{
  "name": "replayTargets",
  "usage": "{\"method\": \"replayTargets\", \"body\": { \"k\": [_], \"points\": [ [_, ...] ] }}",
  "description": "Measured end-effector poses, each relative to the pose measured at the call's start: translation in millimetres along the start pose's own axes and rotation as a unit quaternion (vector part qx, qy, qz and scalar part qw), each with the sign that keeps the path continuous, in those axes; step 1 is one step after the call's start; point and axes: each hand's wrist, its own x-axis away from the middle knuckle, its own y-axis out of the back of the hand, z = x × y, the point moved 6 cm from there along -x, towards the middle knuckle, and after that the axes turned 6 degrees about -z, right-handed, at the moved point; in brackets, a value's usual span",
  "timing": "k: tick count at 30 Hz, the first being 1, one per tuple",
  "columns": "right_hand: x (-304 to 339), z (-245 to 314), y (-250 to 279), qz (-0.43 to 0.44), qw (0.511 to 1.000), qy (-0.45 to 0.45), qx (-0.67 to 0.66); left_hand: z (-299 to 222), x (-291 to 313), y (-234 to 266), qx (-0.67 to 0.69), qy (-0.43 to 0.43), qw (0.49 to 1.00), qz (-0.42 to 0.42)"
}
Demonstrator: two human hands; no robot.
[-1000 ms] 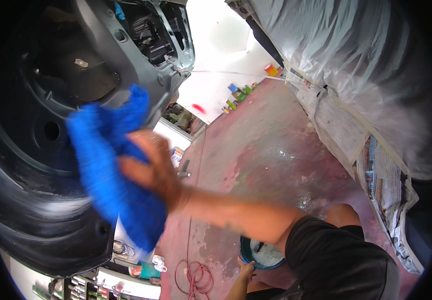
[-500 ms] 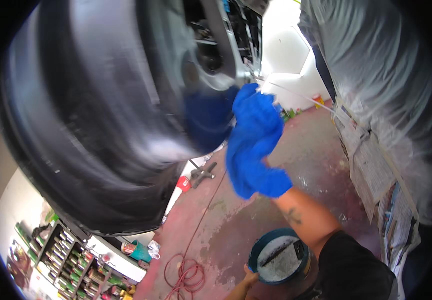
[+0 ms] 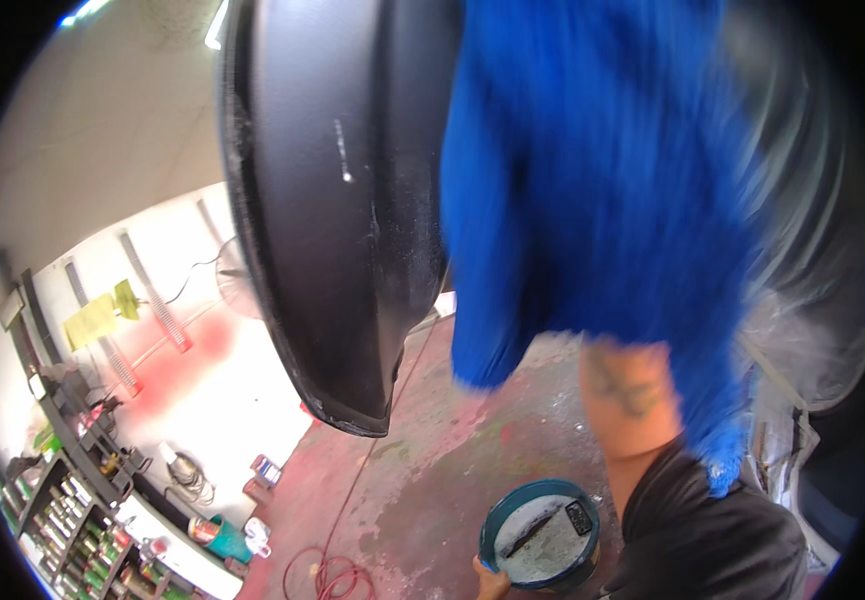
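Note:
A big blue cloth (image 3: pixel 593 200), smeared by motion, hangs close in front of the view. It drapes over my right hand, and only the tattooed right forearm (image 3: pixel 628 395) shows below it. The cloth moves with that arm; the fingers inside are hidden. To its left stands a curved black car body panel (image 3: pixel 343 230) with a few pale marks. Low down, my left hand (image 3: pixel 494 580) is closed on the rim of a teal bucket (image 3: pixel 490 520). Inside the bucket are cloudy grey-white liquid, a dark strip (image 3: pixel 533 535) and a small dark block (image 3: pixel 578 518).
Clear plastic sheeting (image 3: pixel 813 270) covers something large on the right. A red hose (image 3: pixel 328 580) lies coiled on the stained floor (image 3: pixel 433 450). At the left are a rack of bottles (image 3: pixel 78 530), a teal container (image 3: pixel 228 540) and a white wall with red overspray (image 3: pixel 193 350).
My right arm has brought the blue cloth up and nearer, away from the panel's lower edge. The view has turned, showing more of the left wall. My left hand stays on the bucket.

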Motion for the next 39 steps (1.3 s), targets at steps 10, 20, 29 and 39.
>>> {"method": "replayTargets", "body": {
  "k": [10, 20, 29, 39],
  "points": [
    [107.0, 25.2, -65.3, 0.123, 0.982, -0.018, 0.14, 25.2, -11.1, 35.7, 0.011, -0.048, 0.998, -0.048],
    [-77.1, 75.9, 27.8, -0.142, 0.941, -0.075, -0.297, 46.8, -35.7, 29.6, 0.035, -0.098, 0.993, -0.059],
    [14.1, 93.9, -37.9, -0.019, 0.987, 0.161, 0.023, 13.8, 0.6, -22.8, 0.034, -0.08, 0.996, -0.009],
    [56.1, 22.9, 16.8, -0.018, 0.992, -0.113, -0.045, -4.4, 9.5, 45.0, 0.036, -0.042, 0.996, -0.063]
  ]
}}
